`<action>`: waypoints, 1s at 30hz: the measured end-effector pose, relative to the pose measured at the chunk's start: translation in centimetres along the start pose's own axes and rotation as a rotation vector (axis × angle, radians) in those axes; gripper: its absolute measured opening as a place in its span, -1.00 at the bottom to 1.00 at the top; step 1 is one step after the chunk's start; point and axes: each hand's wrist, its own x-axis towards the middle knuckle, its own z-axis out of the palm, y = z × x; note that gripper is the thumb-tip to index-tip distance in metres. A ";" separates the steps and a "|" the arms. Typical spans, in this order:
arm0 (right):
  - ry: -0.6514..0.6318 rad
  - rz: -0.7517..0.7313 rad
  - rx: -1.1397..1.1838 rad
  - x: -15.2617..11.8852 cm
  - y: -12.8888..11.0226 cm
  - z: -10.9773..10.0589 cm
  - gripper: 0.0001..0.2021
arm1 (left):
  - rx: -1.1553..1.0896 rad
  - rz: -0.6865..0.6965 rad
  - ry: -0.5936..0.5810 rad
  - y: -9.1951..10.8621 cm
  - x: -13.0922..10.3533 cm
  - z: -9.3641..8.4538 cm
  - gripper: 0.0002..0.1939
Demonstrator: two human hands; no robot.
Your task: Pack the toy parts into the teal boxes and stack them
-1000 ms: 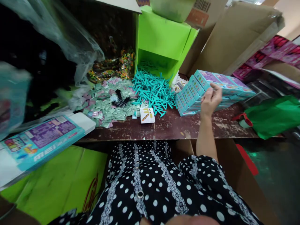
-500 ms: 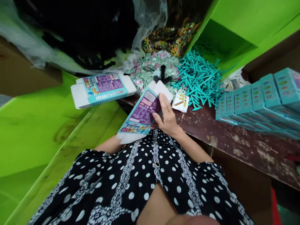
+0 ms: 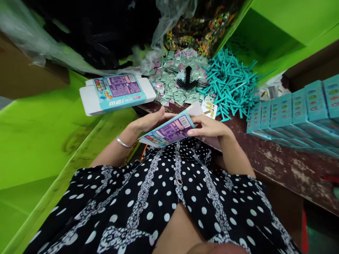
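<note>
A turquoise and purple cardboard box is held tilted in front of my body, with a white end flap raised at its right end. My right hand grips that end, thumb on the printed face and fingers behind. Beside the box's left part is my left hand, a silver bangle on the wrist. Its thumb points up, apart from the fingers, which stretch partly hidden behind the box. Just beyond lie small printed cards and a black studded plastic piece.
Flat boxes lie stacked at left. Beyond the hands spread small green and pink packets and a heap of turquoise plastic sticks. Filled turquoise boxes stand in rows on the worn brown table. A dark bag sits behind.
The box has turned to lie flatter and more sideways. My left hand has come out from behind it to its left side. My right hand has shifted to the right end.
</note>
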 end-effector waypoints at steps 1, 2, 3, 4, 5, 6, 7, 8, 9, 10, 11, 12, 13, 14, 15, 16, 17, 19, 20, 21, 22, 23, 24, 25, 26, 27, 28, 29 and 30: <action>-0.014 0.013 -0.010 0.2 0.5 0.2 -0.45 | -0.012 -0.020 -0.014 0.0 0.0 -0.3 -0.16; -0.019 0.024 -0.017 0.5 0.9 0.3 -0.41 | -0.012 -0.044 -0.015 0.1 0.0 -0.6 -0.20; -0.012 0.035 -0.021 0.7 1.2 0.4 -0.39 | -0.004 -0.065 0.004 0.0 -0.1 -0.9 -0.25; 0.002 0.047 -0.020 0.9 1.4 0.4 -0.37 | 0.005 -0.075 0.041 -0.1 -0.2 -1.1 -0.30; 0.017 0.059 -0.014 1.0 1.6 0.3 -0.36 | 0.005 -0.077 0.084 -0.3 -0.3 -1.3 -0.34; 0.028 0.072 -0.004 1.0 1.7 0.2 -0.35 | -0.019 -0.075 0.120 -0.6 -0.3 -1.3 -0.35; 0.036 0.084 0.006 1.0 1.7 0.1 -0.35 | -0.066 -0.078 0.140 -0.9 -0.4 -1.2 -0.34; 0.037 0.099 0.012 0.9 1.7 0.0 -0.35 | -0.122 -0.085 0.145 -1.2 -0.4 -1.0 -0.31; 0.032 0.114 0.012 0.8 1.6 -0.1 -0.35 | -0.177 -0.093 0.142 -1.6 -0.4 -0.8 -0.29; 0.026 0.125 0.009 0.7 1.5 -0.1 -0.36 | -0.222 -0.100 0.139 -1.9 -0.3 -0.5 -0.29; 0.017 0.133 0.006 0.6 1.4 -0.1 -0.37 | -0.249 -0.103 0.145 -2.3 -0.1 -0.2 -0.31; 0.004 0.134 0.009 0.6 1.2 -0.1 -0.38 | -0.256 -0.100 0.173 -2.5 0.1 0.1 -0.35; 0.001 0.128 0.015 0.5 1.0 0.0 -0.39 | -0.242 -0.088 0.226 -2.8 0.4 0.2 -0.39; 0.035 0.110 0.015 0.4 0.7 0.0 -0.39 | -0.216 -0.070 0.304 -3.0 0.7 0.3 -0.42; 0.126 0.081 -0.003 0.4 0.5 0.0 -0.39 | -0.189 -0.047 0.406 -3.3 1.1 0.3 -0.44; 0.280 0.041 -0.045 0.3 0.3 -0.1 -0.38 | -0.169 -0.016 0.526 -3.5 1.5 0.2 -0.44; 0.478 -0.005 -0.111 0.3 0.3 -0.2 -0.37 | -0.164 0.021 0.652 -3.7 1.9 0.2 -0.43; 0.854 -0.093 -0.259 0.4 0.8 -0.2 -0.32 | -0.219 0.093 0.876 -4.2 2.8 0.3 -0.38; 0.956 -0.124 -0.301 0.5 1.3 -0.1 -0.27 | -0.271 0.122 0.958 -4.5 3.2 0.5 -0.35; 0.987 -0.137 -0.307 0.7 2.0 0.1 -0.21 | -0.326 0.141 1.012 -4.9 3.6 0.9 -0.31; 0.974 -0.132 -0.274 0.9 2.8 0.5 -0.15 | -0.372 0.148 1.036 -5.3 3.9 1.4 -0.26; 0.944 -0.112 -0.215 1.1 3.7 1.1 -0.10 | -0.403 0.143 1.036 -5.8 4.2 1.9 -0.19; 0.922 -0.083 -0.150 1.3 4.7 1.8 -0.07 | -0.410 0.132 1.013 -6.4 4.5 2.3 -0.12; 0.914 -0.050 -0.094 1.5 5.6 2.6 -0.07 | -0.394 0.120 0.978 -6.9 4.6 2.7 -0.05; 0.917 -0.020 -0.058 1.5 6.5 3.3 -0.08 | -0.361 0.111 0.938 -7.5 4.8 3.0 -0.01; 0.927 0.002 -0.040 1.5 7.4 3.9 -0.09 | -0.320 0.106 0.901 -8.1 4.9 3.2 0.00; 0.936 0.019 -0.036 1.5 8.1 4.4 -0.10 | -0.279 0.102 0.874 -8.7 5.0 3.2 -0.03; 0.941 0.035 -0.038 1.4 8.9 4.8 -0.12 | -0.242 0.095 0.853 -9.2 5.1 3.2 -0.08; 0.947 0.054 -0.036 1.3 9.6 5.0 -0.14 | -0.213 0.081 0.835 -9.7 5.1 3.0 -0.13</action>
